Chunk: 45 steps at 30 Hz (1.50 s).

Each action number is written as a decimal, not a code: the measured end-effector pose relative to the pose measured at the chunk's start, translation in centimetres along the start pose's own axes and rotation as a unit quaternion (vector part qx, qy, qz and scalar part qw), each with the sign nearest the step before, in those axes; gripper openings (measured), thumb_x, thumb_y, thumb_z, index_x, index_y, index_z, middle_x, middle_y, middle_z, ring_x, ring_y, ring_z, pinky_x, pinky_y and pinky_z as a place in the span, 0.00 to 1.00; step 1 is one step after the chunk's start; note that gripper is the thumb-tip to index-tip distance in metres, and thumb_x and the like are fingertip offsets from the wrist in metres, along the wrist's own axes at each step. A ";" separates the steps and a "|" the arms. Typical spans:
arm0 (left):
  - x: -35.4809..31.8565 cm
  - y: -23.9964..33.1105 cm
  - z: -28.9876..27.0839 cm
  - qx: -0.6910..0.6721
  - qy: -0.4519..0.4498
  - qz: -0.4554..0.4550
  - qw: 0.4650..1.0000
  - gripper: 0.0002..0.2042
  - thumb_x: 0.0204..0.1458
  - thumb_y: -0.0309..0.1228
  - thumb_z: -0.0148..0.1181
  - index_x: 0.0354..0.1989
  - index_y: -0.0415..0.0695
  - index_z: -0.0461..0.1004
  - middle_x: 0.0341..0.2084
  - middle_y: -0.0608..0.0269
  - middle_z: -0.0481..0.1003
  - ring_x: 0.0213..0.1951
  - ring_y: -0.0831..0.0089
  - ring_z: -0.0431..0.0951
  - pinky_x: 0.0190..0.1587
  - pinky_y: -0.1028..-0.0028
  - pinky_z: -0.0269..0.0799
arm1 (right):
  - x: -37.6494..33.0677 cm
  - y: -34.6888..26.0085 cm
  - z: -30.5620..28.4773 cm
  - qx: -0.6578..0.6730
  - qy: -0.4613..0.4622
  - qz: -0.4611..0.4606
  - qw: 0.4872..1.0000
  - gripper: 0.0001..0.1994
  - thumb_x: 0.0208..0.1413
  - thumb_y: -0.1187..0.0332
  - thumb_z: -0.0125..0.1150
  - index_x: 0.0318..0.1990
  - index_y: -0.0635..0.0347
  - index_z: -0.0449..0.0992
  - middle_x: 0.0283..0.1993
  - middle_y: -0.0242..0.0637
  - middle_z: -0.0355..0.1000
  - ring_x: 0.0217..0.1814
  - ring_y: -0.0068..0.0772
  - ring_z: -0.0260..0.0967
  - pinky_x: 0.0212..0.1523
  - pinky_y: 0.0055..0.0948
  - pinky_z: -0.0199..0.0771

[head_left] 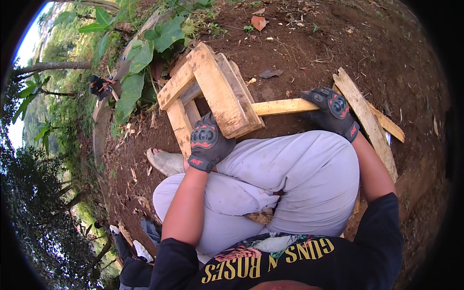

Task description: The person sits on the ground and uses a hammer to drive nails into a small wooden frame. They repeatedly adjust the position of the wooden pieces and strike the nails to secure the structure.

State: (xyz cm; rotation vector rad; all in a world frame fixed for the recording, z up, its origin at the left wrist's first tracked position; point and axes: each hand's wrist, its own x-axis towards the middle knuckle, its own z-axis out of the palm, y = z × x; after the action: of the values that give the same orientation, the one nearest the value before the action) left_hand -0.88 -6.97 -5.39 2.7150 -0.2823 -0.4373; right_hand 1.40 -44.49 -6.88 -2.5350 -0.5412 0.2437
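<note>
In front of my bent legs stands a small wooden frame [215,84], built of pale boards joined at the corners and tilted on the soil. My left hand [210,137], in a black glove with red trim, grips its near side; the fingertips are partly hidden by the board. A narrow wooden slat [282,107] runs from the frame's right side to my right hand [331,108]. That hand wears a matching glove and is closed round the slat's outer end. Whether the slat is fixed to the frame I cannot tell.
Loose wooden planks [365,113] lie on the brown soil at my right. Broad-leaved plants [140,58] grow close behind the frame at far left. Another person [100,87] is in the distance at left, and someone's dark-clothed legs [135,268] show at lower left.
</note>
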 end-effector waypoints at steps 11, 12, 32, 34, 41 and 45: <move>-0.7 -1.3 2.0 -0.004 0.041 -0.012 0.999 0.26 0.50 0.42 0.72 0.60 0.49 0.81 0.50 0.47 0.81 0.52 0.47 0.82 0.54 0.53 0.79 | 3.0 0.0 0.9 0.035 -0.053 -0.050 0.997 0.25 0.52 0.68 0.74 0.60 0.52 0.84 0.57 0.44 0.82 0.62 0.52 0.77 0.62 0.49 0.78; -0.6 -1.7 2.5 0.002 0.035 0.017 0.999 0.27 0.50 0.41 0.72 0.60 0.48 0.81 0.50 0.47 0.81 0.52 0.47 0.82 0.55 0.52 0.79 | 3.3 -0.1 0.9 0.040 -0.066 -0.036 0.996 0.25 0.52 0.68 0.74 0.60 0.52 0.84 0.57 0.44 0.82 0.62 0.51 0.77 0.62 0.49 0.77; 0.3 0.9 -0.1 -0.020 -0.017 0.039 0.999 0.34 0.49 0.50 0.79 0.61 0.44 0.80 0.54 0.45 0.80 0.55 0.45 0.81 0.58 0.51 0.77 | 4.1 -0.5 3.9 0.076 -0.079 -0.074 0.991 0.26 0.51 0.58 0.80 0.59 0.49 0.85 0.54 0.40 0.82 0.59 0.47 0.79 0.62 0.47 0.77; 0.2 0.7 0.3 0.000 -0.030 0.008 1.000 0.32 0.49 0.49 0.79 0.60 0.44 0.81 0.53 0.47 0.81 0.54 0.46 0.82 0.56 0.52 0.78 | 4.5 -1.3 2.7 0.073 -0.103 -0.051 0.991 0.26 0.52 0.57 0.79 0.59 0.48 0.85 0.55 0.40 0.82 0.58 0.47 0.79 0.62 0.46 0.77; 0.1 0.0 1.6 -0.036 0.009 0.046 0.998 0.30 0.46 0.45 0.80 0.57 0.45 0.83 0.50 0.47 0.81 0.52 0.44 0.82 0.55 0.50 0.78 | 5.4 -1.1 4.7 0.064 -0.090 -0.127 0.986 0.23 0.56 0.54 0.76 0.59 0.45 0.84 0.56 0.35 0.83 0.60 0.44 0.79 0.63 0.44 0.78; 0.3 0.6 1.4 -0.039 0.005 0.043 0.998 0.29 0.47 0.46 0.80 0.55 0.45 0.84 0.50 0.48 0.83 0.53 0.46 0.83 0.56 0.52 0.79 | 5.6 -1.7 3.9 0.097 -0.141 -0.100 0.980 0.25 0.55 0.53 0.76 0.60 0.45 0.83 0.57 0.34 0.83 0.60 0.45 0.79 0.63 0.44 0.78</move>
State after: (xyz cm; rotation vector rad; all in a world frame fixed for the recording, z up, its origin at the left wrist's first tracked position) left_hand -1.12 -8.03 -6.47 2.6166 -0.3709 -0.4013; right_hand 4.86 -38.98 -9.63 -2.2513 -0.8332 0.5585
